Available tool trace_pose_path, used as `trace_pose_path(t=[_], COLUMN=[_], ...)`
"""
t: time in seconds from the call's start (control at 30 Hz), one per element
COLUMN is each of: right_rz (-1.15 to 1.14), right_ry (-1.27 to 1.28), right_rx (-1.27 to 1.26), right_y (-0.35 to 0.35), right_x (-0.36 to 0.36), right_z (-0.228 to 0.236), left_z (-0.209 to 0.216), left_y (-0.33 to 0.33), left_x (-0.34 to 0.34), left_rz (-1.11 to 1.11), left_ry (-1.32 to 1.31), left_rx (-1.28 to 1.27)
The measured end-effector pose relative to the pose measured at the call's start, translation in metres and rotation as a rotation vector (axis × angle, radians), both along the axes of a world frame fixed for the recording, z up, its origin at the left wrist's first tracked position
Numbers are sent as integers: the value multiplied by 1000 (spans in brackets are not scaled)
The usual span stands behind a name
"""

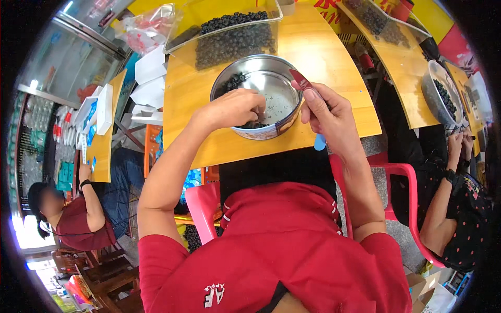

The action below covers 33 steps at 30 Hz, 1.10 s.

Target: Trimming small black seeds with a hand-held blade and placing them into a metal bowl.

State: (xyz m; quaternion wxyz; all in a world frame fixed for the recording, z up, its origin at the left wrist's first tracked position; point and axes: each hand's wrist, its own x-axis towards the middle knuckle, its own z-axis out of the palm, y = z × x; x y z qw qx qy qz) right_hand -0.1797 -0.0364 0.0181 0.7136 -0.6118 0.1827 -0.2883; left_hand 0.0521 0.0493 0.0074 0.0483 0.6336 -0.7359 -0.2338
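Note:
A round metal tin [279, 125] stands near the front edge of the wooden table, with small dark round pieces [232, 82] heaped along its left side and crumbs on its bottom. Into this tin reaches my left hand [237, 108], its fingers curled down; whatever they pinch is hidden. Just right of the rim, my right hand [330, 110] is closed round a thin tool with a red, pointed, blade-like end [299, 79]. A blue rounded end [320, 142] shows below that hand, seemingly of the same tool. Something dark shows beside my right thumb, too small to name.
Behind the tin, a clear plastic tub [237, 39] holds many dark round pieces on the table [308, 44]. White boxes [148, 78] lie at the left. Another person [78, 214] sits left; a person's hands [459, 143] work near a clear bowl [443, 96] at right. A pink chair [407, 172] stands beside me.

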Motion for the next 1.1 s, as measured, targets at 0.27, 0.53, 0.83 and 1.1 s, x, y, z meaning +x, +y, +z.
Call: trace_pose_path(t=[0.27, 0.53, 0.83, 1.1], right_rz=[-78, -44, -32, -59], right_ry=[-7, -37, -126, -146], right_rx=[58, 210, 358, 268], right_y=[-5, 8, 8, 5], right_x=[2, 3, -1, -3], right_z=[-5, 5, 5, 4], left_z=[18, 6, -1, 4], left_y=[6, 15, 10, 13], left_x=[-36, -79, -98, -103], left_rz=[359, 340, 293, 397], left_ry=[1028, 1382, 1267, 1437], left_rx=[-200, -617, -857, -638])
